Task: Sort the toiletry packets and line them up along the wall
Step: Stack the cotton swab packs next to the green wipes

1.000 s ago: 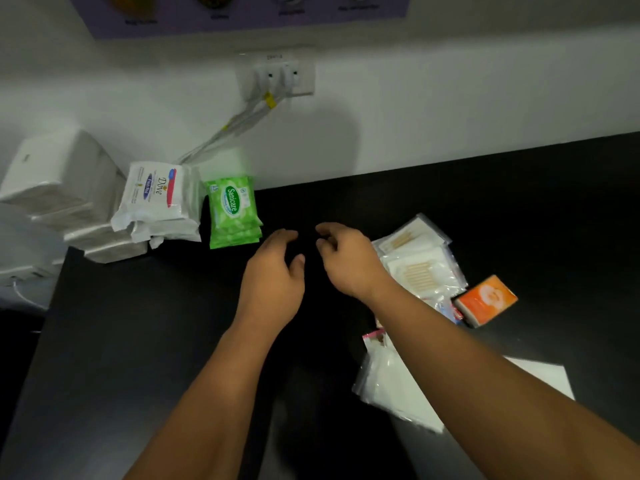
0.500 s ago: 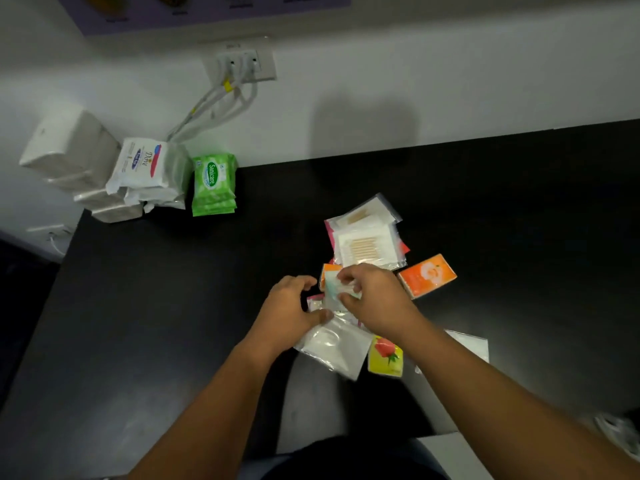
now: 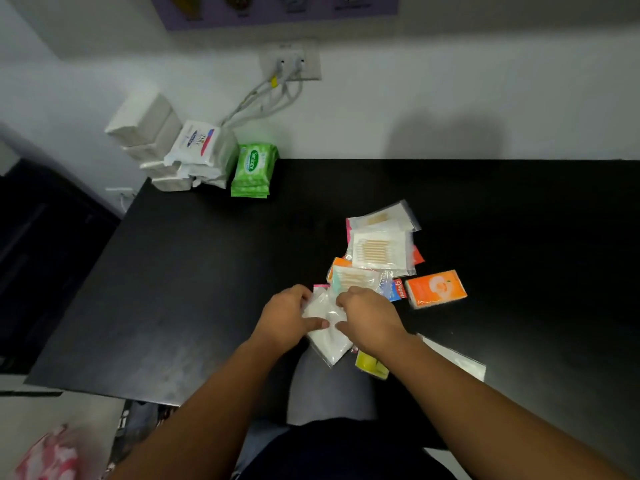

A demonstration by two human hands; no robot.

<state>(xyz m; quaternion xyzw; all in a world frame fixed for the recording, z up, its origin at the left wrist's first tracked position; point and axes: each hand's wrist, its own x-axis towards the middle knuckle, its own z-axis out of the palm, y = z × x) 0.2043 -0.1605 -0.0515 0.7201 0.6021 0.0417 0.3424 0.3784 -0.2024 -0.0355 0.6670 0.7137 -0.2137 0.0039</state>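
Both hands meet on a clear plastic bag (image 3: 325, 336) near the front edge of the black desk (image 3: 194, 292). The left hand (image 3: 289, 320) pinches its left side, thumb on top; the right hand (image 3: 372, 320) grips its right side. Just beyond the fingers lie cotton swab packets (image 3: 379, 251), and an orange packet (image 3: 435, 288) lies right of the right hand. Far beyond the left hand, green wipes (image 3: 252, 169) and white packs (image 3: 197, 147) stand against the wall.

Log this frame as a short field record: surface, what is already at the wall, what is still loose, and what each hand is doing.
surface: black table
at wall: white tissue packs, Dove packets, green Sanicare packets, side by side
loose pile: cotton swab bags, orange packet, yellow packet
left hand: gripping clear white bag
right hand: gripping the same bag
sorting: unfinished
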